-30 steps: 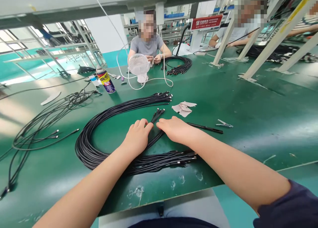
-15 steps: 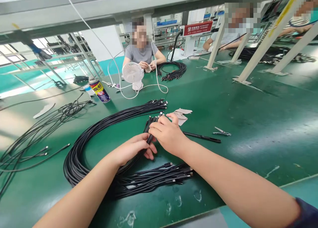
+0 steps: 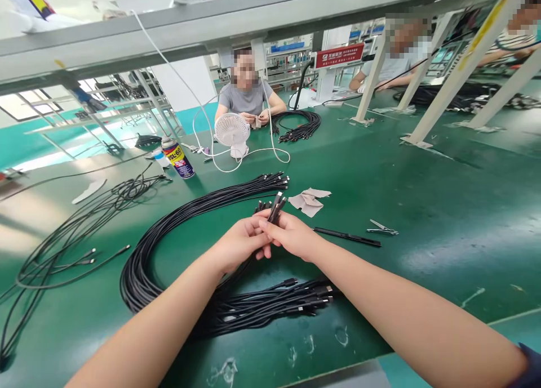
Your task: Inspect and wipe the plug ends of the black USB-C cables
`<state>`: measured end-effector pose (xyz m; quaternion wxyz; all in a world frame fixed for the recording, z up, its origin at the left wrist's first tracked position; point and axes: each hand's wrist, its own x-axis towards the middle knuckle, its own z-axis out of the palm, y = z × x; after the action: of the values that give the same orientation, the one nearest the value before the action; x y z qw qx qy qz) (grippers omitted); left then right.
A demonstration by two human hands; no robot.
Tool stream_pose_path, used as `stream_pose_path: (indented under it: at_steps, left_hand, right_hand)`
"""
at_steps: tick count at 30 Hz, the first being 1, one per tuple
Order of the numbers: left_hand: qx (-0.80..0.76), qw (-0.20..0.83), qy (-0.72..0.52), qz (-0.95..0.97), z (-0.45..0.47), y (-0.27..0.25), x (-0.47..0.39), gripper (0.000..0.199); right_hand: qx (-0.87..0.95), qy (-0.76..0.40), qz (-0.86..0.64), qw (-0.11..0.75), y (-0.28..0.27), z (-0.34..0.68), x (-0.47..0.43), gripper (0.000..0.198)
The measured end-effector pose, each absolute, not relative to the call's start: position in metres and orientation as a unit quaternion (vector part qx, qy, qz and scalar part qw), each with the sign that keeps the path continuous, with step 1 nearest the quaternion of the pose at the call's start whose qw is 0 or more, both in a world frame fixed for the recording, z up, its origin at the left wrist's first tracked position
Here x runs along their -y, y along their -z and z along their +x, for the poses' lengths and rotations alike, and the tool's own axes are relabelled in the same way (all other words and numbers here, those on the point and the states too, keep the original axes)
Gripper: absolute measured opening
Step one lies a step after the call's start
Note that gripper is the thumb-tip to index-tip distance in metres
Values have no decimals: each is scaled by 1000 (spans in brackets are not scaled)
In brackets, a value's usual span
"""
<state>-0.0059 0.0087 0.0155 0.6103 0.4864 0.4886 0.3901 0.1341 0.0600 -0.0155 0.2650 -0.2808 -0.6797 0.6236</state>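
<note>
Several black cables with metal-tipped plugs (image 3: 276, 206) stick up between my two hands. My left hand (image 3: 243, 241) is closed around the cables from the left, just below the plugs. From the right, my right hand (image 3: 291, 235) pinches the same cables, its thumb lying across them. My fingers hide part of the bundle. A large curved bundle of black cables (image 3: 147, 247) loops round on the left, its far plug ends behind my hands. More cable ends (image 3: 291, 298) lie fanned out on the table in front of my forearms.
A crumpled cloth (image 3: 310, 201), a black strip (image 3: 349, 236) and small metal snips (image 3: 382, 227) lie right of my hands. Beyond are a spray can (image 3: 178, 158) and a white fan (image 3: 232, 134). Loose cables (image 3: 84, 224) lie left. A co-worker (image 3: 247, 98) sits opposite; a shelf beam (image 3: 169, 33) crosses above.
My right hand has turned and lowered slightly, its thumb now across the cables. My hands have come closer together, and the plugs stand up more plainly between them. The view has shifted slightly.
</note>
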Motion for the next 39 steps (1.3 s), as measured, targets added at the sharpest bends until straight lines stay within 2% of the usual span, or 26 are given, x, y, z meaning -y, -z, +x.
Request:
stream_pose_path:
  at_steps: [5,11,16,23,39]
  left_hand:
    - [-505,598,-413,465,-1,10,3,37]
    - [-503,637,-418,407,-9,10,3,44]
    - [-500,657,-441,353,-12,10,4,36]
    - [-505,650,-455,339,-13,15,5,21]
    - [-489,618,-525,322,-10,9,7,9]
  right_hand:
    - [637,-683,-284,216,17,133,-56,26]
    - [615,-726,-250,179,12,134,-58,40]
    - [625,-694,-293,207,17,136,-59,37]
    - [640,-650,-335,236,18,137,-54,22]
    - [705,-582,-297,276,11,139,-49,26]
